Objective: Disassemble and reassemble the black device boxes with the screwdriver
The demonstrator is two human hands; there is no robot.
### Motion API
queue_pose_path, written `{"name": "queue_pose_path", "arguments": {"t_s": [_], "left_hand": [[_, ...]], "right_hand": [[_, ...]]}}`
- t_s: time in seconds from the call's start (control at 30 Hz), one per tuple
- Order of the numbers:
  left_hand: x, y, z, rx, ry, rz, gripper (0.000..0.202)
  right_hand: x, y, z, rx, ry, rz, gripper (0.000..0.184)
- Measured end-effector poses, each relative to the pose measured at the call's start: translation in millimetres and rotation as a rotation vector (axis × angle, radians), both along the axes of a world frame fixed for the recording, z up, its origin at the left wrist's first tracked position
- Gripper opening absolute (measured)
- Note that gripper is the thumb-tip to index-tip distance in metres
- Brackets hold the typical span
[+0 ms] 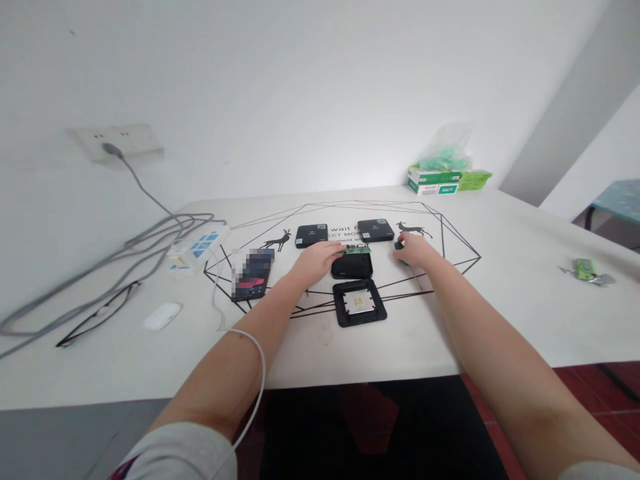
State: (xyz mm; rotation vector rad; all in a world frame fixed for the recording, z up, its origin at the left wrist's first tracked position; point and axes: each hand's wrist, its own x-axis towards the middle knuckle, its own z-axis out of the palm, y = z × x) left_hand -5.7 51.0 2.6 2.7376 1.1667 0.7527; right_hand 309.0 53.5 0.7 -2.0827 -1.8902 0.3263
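My left hand (320, 259) is closed on a green circuit board (359, 249), holding it over an open black box shell (353, 267). My right hand (416, 250) rests on the table to the right, fingers curled around a small green-handled tool (399, 246). Just in front of the shell lies a black square cover (360, 302), inside up, with a metal plate in its middle. Two closed black boxes (311, 235) (375, 230) sit behind the hands.
A phone (253, 274) lies left of my left hand. Further left are a power strip (197, 249) with grey cables, glasses (95, 313) and a white mouse (163, 315). A green box (440, 179) with a bag stands at the back right; a small green item (585, 269) lies far right.
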Motion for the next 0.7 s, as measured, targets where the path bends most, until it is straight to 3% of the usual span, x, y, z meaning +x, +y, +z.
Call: {"name": "queue_pose_path", "arguments": {"t_s": [0.13, 0.23, 0.27, 0.33, 0.37, 0.43, 0.5, 0.6, 0.7], "left_hand": [[0, -1, -0.4, 0.043, -0.050, -0.018, 0.040], [2, -3, -2.1, 0.056, -0.039, -0.023, 0.041], [3, -4, -2.7, 0.059, -0.032, -0.031, 0.042], [6, -6, -3.3, 0.071, -0.026, -0.048, 0.043], [8, -8, -3.3, 0.077, -0.028, -0.054, 0.044], [12, -11, -2.8, 0.080, -0.035, -0.061, 0.045], [15, -14, -1.4, 0.069, -0.034, -0.062, 0.047], [16, -15, 1.1, 0.022, 0.027, -0.005, 0.058], [13, -13, 2.9, -0.049, 0.184, 0.076, 0.051]], "right_hand": [[1, -3, 6.3, 0.016, -0.009, -0.097, 0.047], [-11, -7, 13.0, 0.105, 0.122, -0.127, 0.032], [-18, -9, 15.1, 0.145, 0.363, -0.119, 0.026], [-36, -13, 17.8, 0.103, 0.535, -0.063, 0.035], [-46, -15, 18.3, 0.050, 0.642, -0.014, 0.040], [-61, -18, 17.7, -0.124, 1.084, 0.062, 0.031], [-67, -18, 16.2, -0.126, 1.250, 0.008, 0.028], [-57, -13, 14.3, -0.006, 1.210, -0.137, 0.047], [-36, -5, 12.9, 0.092, 1.090, -0.248, 0.052]]}}
